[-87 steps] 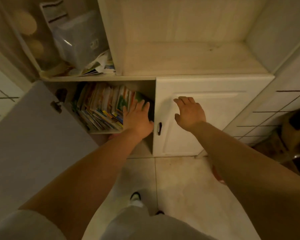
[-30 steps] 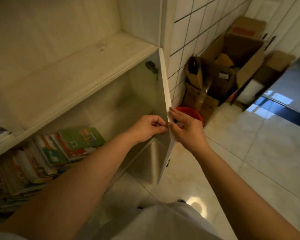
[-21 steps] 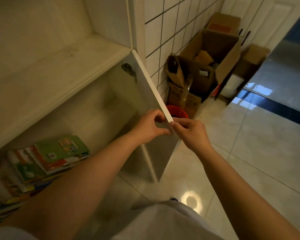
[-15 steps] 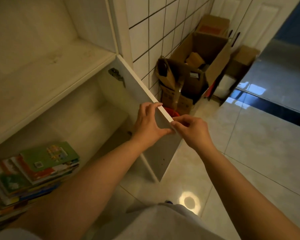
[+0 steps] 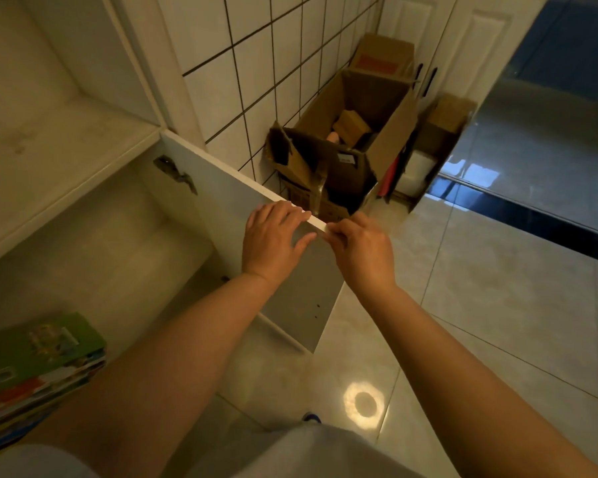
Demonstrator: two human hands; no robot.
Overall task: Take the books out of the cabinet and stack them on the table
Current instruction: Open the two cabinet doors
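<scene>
Because the books sit deep in the low compartment, the cabinet has to stand fully open before anything can come out, and that is what the grip serves. Its right-hand door is swung wide, inner face toward the camera, its top edge nearly reaching the cardboard boxes against the tiled wall (any further swing would likely meet them). Books lie stacked flat at the compartment's left end, a green cover uppermost, well apart from both hands and untouched. No worktop is in view. At the door's outer top corner the left hand curls its fingers over the edge with the thumb spread on the inner face, while the right hand pinches the corner, seemingly to steady the panel. Neither hand holds a book, so I judge the unloading not yet begun.
</scene>
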